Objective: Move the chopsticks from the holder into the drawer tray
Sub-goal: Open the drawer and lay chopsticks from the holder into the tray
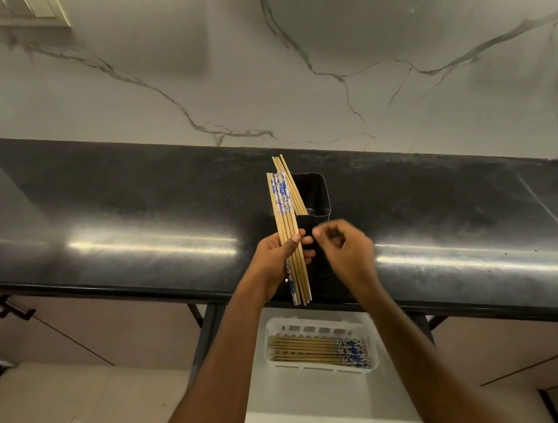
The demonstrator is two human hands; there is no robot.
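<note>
My left hand (277,258) grips a bundle of several wooden chopsticks (286,224) with blue-and-white patterned ends, held upright in front of the black holder (315,193). Several more plain chopsticks (290,182) lean inside the holder at its left side. My right hand (342,249) hovers just right of the bundle near the holder's front, fingers curled and pinched together, slightly blurred, with nothing visible in it. Below the counter, the white drawer tray (316,321) holds several chopsticks (316,350) lying flat, patterned ends to the right.
The holder stands on a glossy black countertop (134,226) against a white marble wall (290,72). The drawer (292,416) is pulled out under the counter's front edge. Cabinet handles (2,307) show at lower left and a switch plate (22,11) at upper left.
</note>
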